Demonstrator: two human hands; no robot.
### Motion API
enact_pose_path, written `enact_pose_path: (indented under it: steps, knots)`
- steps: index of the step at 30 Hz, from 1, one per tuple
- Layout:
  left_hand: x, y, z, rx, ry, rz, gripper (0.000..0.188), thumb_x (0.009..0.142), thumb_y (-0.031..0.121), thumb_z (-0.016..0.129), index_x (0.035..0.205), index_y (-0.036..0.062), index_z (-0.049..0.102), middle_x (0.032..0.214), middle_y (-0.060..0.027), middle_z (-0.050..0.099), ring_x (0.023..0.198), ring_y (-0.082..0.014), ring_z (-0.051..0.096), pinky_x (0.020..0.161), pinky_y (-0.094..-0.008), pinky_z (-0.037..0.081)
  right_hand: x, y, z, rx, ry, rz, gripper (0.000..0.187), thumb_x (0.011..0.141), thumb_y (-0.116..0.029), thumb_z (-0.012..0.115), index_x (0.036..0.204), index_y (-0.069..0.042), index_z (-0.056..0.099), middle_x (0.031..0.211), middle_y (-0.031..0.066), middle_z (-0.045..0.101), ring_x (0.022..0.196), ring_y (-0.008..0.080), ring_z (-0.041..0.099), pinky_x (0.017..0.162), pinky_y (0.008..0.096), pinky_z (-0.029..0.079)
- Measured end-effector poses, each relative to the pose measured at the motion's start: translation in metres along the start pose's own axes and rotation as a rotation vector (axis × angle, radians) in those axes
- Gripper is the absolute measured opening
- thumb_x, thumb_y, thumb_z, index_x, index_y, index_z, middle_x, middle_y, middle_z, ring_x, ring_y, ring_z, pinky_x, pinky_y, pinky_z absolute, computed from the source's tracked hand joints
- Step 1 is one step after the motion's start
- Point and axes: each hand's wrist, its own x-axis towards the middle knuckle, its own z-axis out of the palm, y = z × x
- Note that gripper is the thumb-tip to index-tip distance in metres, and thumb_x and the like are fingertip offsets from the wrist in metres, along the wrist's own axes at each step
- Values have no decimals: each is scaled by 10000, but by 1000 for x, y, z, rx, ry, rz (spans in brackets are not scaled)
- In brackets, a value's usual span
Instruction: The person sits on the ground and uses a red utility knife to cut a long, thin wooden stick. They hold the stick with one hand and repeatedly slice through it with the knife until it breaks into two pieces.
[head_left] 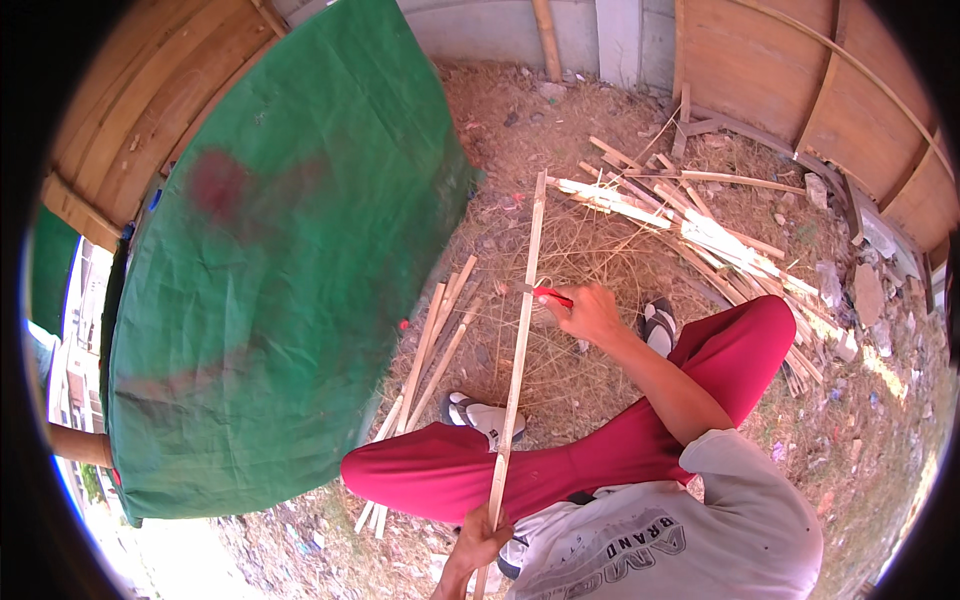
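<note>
A long, pale bamboo strip (519, 350) runs from beside my waist, past my knees, to beyond my feet. My left hand (481, 543) is closed around its near part, low in the view. Farther out, my right hand (592, 313) grips a red-handled knife (553, 297), its short blade lying against the strip about two thirds of the way along. Whether the blade has bitten into the wood is too small to tell. Thin shavings (590, 262) are scattered over the ground under and beside the strip.
A heap of bamboo strips (715, 240) lies ahead to the right, with a smaller bundle (430, 345) left of my feet. A large green tarp (290, 260) hangs on the left. Wooden panels (765, 60) and a grey wall (480, 30) stand behind; rubble lies along the right edge.
</note>
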Motion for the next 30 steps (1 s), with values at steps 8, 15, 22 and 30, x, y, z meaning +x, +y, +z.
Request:
enact_pose_path:
  steps: [8,15,22,30]
  knots:
    - [-33,-26,-14,67,-123,-220,252,815,7,739,956,34,532,777,-16,531,720,-135,541,655,-307,438,13,23,-5,-29,69,134,362,939,-488,630,1055,-190,801,668,156,677,613,335,673,580,453,531]
    - [-77,-36,-15,127,-54,-250,246,805,55,752,995,19,601,812,-19,541,772,-142,539,696,-328,439,35,62,-11,-145,-22,218,442,927,-568,605,1122,-213,782,724,171,705,702,356,703,702,462,575]
    - [-89,-41,-16,61,13,-272,187,847,58,713,989,34,594,777,7,515,728,-121,517,647,-307,430,25,43,-8,-170,-52,237,417,941,-555,593,1138,-238,777,809,143,739,770,332,716,743,454,575]
    - [-91,-37,-15,-111,-10,-358,120,894,61,669,981,50,586,738,36,485,678,-98,491,591,-282,420,23,54,-1,-203,-87,296,433,944,-570,588,1125,-228,782,784,151,731,753,335,712,724,457,570]
